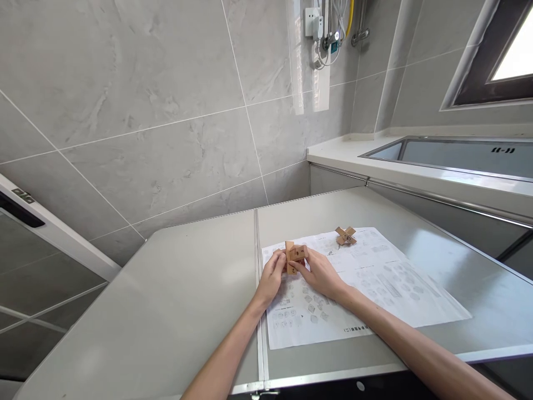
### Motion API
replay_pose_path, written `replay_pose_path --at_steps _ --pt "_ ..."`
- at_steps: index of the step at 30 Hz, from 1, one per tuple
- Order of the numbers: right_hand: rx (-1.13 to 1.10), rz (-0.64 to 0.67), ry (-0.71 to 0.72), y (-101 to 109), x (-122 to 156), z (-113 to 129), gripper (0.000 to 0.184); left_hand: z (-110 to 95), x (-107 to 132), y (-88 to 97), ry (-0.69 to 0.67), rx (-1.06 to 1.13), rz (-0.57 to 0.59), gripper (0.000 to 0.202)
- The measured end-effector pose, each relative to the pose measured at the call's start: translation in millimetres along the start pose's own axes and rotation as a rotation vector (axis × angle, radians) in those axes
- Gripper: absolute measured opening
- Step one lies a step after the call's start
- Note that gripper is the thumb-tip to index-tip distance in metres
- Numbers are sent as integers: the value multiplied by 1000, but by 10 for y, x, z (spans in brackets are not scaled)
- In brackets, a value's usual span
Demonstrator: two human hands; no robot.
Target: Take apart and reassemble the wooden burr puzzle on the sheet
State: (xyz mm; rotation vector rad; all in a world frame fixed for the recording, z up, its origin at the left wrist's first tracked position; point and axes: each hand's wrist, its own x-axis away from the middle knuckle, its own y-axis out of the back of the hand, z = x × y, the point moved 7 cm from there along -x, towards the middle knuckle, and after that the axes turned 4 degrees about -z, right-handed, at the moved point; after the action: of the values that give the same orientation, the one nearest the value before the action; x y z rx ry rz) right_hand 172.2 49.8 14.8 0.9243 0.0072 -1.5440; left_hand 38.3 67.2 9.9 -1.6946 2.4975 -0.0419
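Between my two hands is a cluster of crossed wooden puzzle pieces [291, 245], held just over a printed sheet [333, 333]. One upright piece carries a dark number 2 near its lower end. My left hand [272, 276] pinches the cluster from the left, thumb on top. From the right, my right hand [318, 271] grips a notched piece of it, with fingers partly hidden behind the wood. A second wooden puzzle cross [346, 236], marked with a number, lies on the sheet's far part, apart from both hands.
The sheet, covered in small diagrams, lies on a grey folding table [200, 289] with a metal seam. A tiled wall [166, 111] rises behind. At right are a counter with a sink [458, 155] and a window [512, 55]. A white-framed door [62, 233] stands left.
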Motion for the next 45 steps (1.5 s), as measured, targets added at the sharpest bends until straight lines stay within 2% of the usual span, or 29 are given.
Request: replay_pose_path --at_steps 5,9,12,16,19,21,27,31,39,45 --pt "12 48 -66 -42 4 -53 18 13 -30 13 -61 -120 3 40" --pt "-108 117 -72 -67 -3 29 26 43 -48 34 -92 -200 7 41" --pt "-161 68 -140 -25 -17 5 36 63 -73 118 -100 -213 -69 42" --pt "-146 -37 -265 39 -32 -145 37 2 -82 291 -155 -325 -253 38" --pt "-85 -18 -331 25 -35 -255 39 -86 -66 402 -203 -479 -381 36" --pt "-20 19 -364 3 -28 -313 39 -98 -71 452 -188 -540 -413 37" --pt "240 151 -380 -48 -1 -359 40 -58 -80 572 -149 -634 -466 35" --pt "346 195 -365 -53 -6 -351 38 -64 -63 574 -121 -798 -471 35" --pt "381 230 -342 -83 -3 -394 33 -55 -77 578 -53 -1000 -453 25" --pt "368 231 -354 -76 2 -383 34 0 -108 603 -74 -1091 -445 17"
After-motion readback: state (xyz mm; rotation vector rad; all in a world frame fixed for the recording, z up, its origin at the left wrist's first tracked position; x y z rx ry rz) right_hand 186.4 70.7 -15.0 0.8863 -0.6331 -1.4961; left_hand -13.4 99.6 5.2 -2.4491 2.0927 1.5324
